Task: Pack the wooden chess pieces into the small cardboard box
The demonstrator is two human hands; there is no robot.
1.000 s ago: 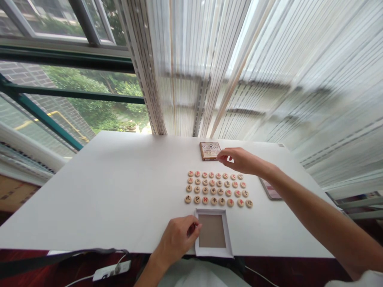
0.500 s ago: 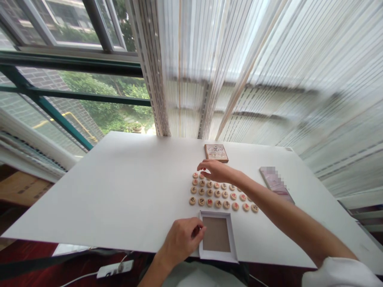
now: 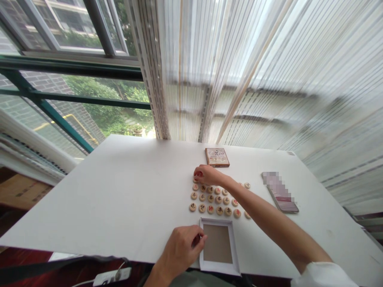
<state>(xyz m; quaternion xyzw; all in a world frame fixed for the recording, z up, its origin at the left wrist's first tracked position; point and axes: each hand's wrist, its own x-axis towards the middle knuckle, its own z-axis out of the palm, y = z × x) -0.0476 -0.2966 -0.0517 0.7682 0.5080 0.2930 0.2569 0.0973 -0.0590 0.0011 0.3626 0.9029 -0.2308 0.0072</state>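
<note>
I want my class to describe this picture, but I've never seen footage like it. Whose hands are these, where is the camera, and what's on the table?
No machine here: one person wears a camera on the head, looking forward and down, so both arms enter from the bottom edge. On the white table lie rows of round wooden pieces marked red or black, a shallow open tray nearest the person, a small printed box at the far side and a phone to the right. The left hand rests at the tray's left rim. The right hand reaches the rows' far left corner and touches a piece there; whether its grip has closed cannot be seen. Behind are a window and striped curtains.
</note>
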